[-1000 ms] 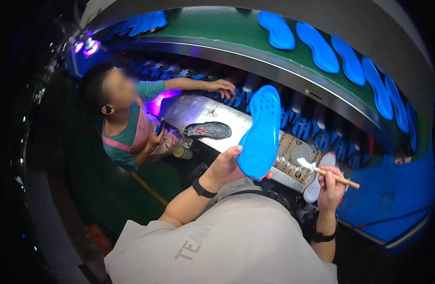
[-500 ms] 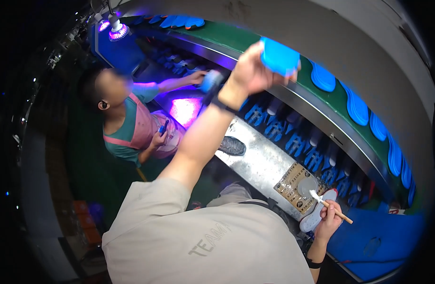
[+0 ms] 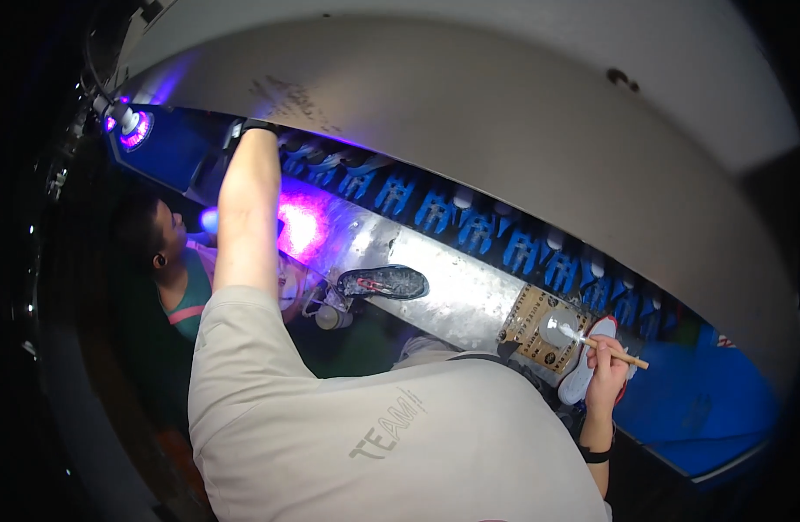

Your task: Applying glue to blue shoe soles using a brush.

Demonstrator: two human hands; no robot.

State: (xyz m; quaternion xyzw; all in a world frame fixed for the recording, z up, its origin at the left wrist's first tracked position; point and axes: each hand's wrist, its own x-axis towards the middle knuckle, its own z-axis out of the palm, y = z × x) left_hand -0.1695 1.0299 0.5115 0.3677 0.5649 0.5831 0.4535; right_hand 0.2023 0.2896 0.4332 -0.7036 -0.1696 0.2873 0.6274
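Note:
My right hand (image 3: 605, 374) is closed round the wooden handle of a brush (image 3: 631, 359). The brush's white bristles rest over a round grey pot (image 3: 555, 325) standing on printed cardboard (image 3: 529, 315). Under and beside that hand lies a white shoe (image 3: 577, 384) with a red edge. My left arm (image 3: 248, 204) stretches up and away, and its hand is hidden behind the edge of a large grey panel (image 3: 470, 104). Only the dark wristband (image 3: 259, 127) shows there, so whatever the hand holds cannot be seen.
A dark shoe sole (image 3: 383, 283) lies on the metal bench (image 3: 457, 270). Several blue pieces (image 3: 435, 211) line a rack under the panel. A co-worker (image 3: 178, 261) is at the left, near glowing purple lamps (image 3: 134, 130). A blue surface (image 3: 687, 409) extends at the right.
My left hand, which held a blue pad-like piece up over the green belt, has moved left and behind the panel. The view has shifted. My right hand keeps the brush, its bristles now over the pot.

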